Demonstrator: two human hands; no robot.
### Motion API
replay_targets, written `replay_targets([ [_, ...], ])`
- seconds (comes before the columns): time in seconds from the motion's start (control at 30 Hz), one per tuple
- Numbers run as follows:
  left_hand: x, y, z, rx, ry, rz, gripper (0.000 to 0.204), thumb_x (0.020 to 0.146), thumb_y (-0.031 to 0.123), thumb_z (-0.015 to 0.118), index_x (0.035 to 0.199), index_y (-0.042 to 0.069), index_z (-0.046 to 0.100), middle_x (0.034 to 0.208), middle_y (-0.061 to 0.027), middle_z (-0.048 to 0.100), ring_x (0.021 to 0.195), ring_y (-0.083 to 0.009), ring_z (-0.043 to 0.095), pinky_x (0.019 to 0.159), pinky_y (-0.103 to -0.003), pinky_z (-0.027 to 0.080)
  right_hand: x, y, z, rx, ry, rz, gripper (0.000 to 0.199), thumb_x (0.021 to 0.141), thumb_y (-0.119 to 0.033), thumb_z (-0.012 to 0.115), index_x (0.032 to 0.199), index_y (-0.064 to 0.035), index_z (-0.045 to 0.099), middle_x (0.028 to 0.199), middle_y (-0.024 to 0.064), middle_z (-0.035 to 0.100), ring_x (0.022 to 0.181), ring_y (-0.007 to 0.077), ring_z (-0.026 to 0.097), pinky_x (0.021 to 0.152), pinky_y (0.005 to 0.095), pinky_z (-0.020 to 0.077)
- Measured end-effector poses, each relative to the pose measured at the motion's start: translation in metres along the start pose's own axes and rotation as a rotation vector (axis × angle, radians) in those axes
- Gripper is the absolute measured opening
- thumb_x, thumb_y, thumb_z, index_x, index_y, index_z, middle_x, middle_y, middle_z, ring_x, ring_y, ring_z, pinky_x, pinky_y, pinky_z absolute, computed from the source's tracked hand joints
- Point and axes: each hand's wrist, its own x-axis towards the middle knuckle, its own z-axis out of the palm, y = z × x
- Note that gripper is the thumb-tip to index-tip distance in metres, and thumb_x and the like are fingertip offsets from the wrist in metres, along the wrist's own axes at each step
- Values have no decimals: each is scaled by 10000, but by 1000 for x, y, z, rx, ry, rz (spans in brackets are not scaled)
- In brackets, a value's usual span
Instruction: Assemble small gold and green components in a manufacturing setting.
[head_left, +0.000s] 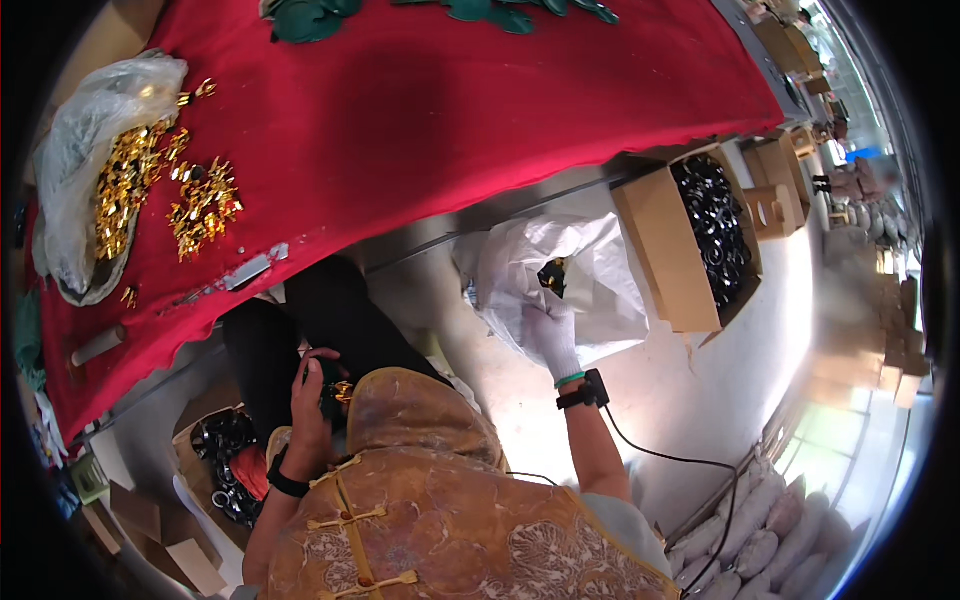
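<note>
So the right hand [553, 335], in a white glove, is stretched out toward 1 o'clock over a crinkly white plastic bag [590, 275] on the floor, fingers pinched shut on a small dark piece with a gold bit [551, 277] right at the bag's mouth. The left hand [312, 405] is bare, down at the lap around 9 o'clock, fingers curled closed around another dark-and-gold piece [338, 392]. What I'd worry about: that pinch looks light and the bag's mouth is floppy, so the piece could slide off the plastic onto the floor instead of going in. The reach is also long and sideways, and there's a black cable [660, 458] trailing from the wrist strap that could snag. Around it: an open cardboard box of black rings [715, 228] at 2 o'clock just past the bag, another box of black rings [225, 455] at 8 o'clock by the knee, and up on the red cloth table [450, 110] a pile of gold clips [205, 205] next to a clear bag of more [95, 160]. The table edge overhangs the lap, so it's kinda cramped.
</note>
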Motion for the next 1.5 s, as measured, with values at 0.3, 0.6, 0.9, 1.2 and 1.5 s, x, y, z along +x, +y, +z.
replay_targets([
  [0.3, 1, -8, -1, 8, -10, 72, 421, 1106, 469, 437, 1212, 92, 593, 935, -41, 615, 840, -97, 581, 767, -253, 475, 25, 58, 93, -1069, -77, -148, 700, 910, -337, 660, 1442, 40, 404, 1043, 304, 703, 1010, 499, 672, 846, 529, 532],
  [0.6, -7, -4, -5, -91, -4, 47, 406, 1109, 471, 427, 1237, 109, 560, 951, -35, 601, 747, -78, 557, 596, -234, 445, 26, 67, 59, -1024, -207, -437, 753, 906, -426, 698, 1468, 8, 447, 1243, 271, 664, 1175, 405, 646, 967, 474, 509],
  [0.9, 4, -15, -24, -183, -44, 22, 460, 1110, 501, 402, 1246, 97, 577, 963, -54, 647, 777, -118, 641, 612, -264, 499, -2, 55, -31, -954, 70, -268, 601, 907, -313, 758, 1367, 38, 599, 1264, 245, 692, 1158, 347, 681, 1023, 434, 522],
  [1.2, -19, 21, -9, -482, -171, 47, 544, 1106, 557, 341, 1303, 95, 550, 1076, -85, 639, 933, -189, 641, 797, -331, 541, -173, -107, 238, -986, -769, -1080, 504, 837, -180, 777, 1279, -56, 569, 1068, 152, 646, 912, 352, 667, 715, 421, 544],
  [1.5, -56, -4, -36, -71, 108, 419, 515, 1112, 523, 357, 1185, 50, 547, 1014, -49, 551, 953, -139, 523, 886, -296, 434, -203, -59, 266, -1211, -980, -1062, 223, 892, -167, 626, 1029, -19, 532, 847, 127, 579, 703, 293, 649, 546, 407, 532],
])
